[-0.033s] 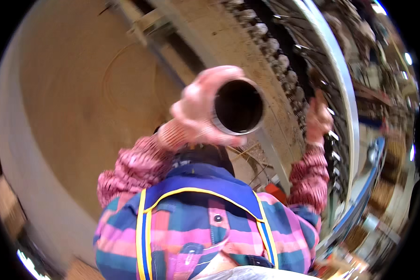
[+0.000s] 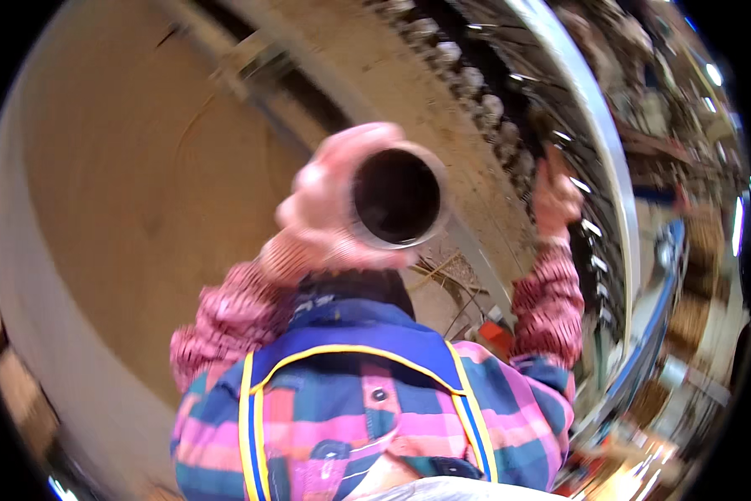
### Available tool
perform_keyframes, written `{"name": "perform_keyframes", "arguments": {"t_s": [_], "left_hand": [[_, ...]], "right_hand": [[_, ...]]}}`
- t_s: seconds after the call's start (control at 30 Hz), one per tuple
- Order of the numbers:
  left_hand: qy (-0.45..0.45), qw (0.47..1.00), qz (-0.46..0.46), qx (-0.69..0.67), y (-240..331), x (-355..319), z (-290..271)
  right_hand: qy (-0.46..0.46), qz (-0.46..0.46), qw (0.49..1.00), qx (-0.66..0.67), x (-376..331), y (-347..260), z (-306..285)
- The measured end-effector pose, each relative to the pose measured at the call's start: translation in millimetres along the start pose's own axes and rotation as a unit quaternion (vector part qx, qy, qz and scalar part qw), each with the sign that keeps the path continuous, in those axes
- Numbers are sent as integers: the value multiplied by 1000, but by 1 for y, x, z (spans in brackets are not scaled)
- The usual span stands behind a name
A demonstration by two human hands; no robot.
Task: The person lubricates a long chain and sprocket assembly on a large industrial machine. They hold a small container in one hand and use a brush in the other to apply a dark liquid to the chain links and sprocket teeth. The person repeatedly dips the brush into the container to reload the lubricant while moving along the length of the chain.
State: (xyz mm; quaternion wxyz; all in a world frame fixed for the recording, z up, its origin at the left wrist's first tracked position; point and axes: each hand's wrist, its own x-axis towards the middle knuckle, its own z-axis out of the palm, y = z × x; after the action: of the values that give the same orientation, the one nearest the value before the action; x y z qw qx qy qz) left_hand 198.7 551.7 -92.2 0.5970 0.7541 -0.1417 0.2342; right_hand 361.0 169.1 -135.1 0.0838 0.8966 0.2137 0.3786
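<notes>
My left hand (image 2: 318, 200), in a pinkish glove with a ribbed cuff, wraps round a round open-mouthed cup (image 2: 398, 199) in front of my chest. The cup's mouth faces up with a pale rim; its inside is dark, and the contents cannot be made out. Off to the right, my right hand (image 2: 556, 200) reaches in among a row of shiny metal rods (image 2: 591, 227). Its fingers are drawn together around a blurred brownish thing (image 2: 544, 123) that I cannot identify. Alongside that hand runs a line of rounded pale lumps (image 2: 492, 107) beside a dark strip.
A curved pale metal rail (image 2: 613, 159) runs just beyond the rods. On the left lies a wide brown surface (image 2: 133, 167), with a framed beam (image 2: 262, 58) at its far side. A red object (image 2: 496, 336) sits below my right forearm. Stacked brown blocks (image 2: 701, 242) stand far right.
The left hand and cup have shifted left and slightly down in the picture. My right hand has shifted a little left. The surroundings have also slid leftward.
</notes>
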Motion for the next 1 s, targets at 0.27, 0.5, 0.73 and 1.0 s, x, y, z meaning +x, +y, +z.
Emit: {"name": "perform_keyframes", "arguments": {"t_s": [0.27,0.5,0.73,1.0], "left_hand": [[1,997,-76,-12,-65,-26,-156],[-7,989,-150,-14,-63,-25,-188],[-41,978,-181,-96,-82,0,-159],[-114,983,-123,-66,-94,60,-121]], "right_hand": [[-207,166,959,-96,23,-70,-17],[-13,155,988,25,30,-72,-31],[-183,218,958,-32,24,-68,29],[-175,214,960,-44,33,-37,-1]]}}
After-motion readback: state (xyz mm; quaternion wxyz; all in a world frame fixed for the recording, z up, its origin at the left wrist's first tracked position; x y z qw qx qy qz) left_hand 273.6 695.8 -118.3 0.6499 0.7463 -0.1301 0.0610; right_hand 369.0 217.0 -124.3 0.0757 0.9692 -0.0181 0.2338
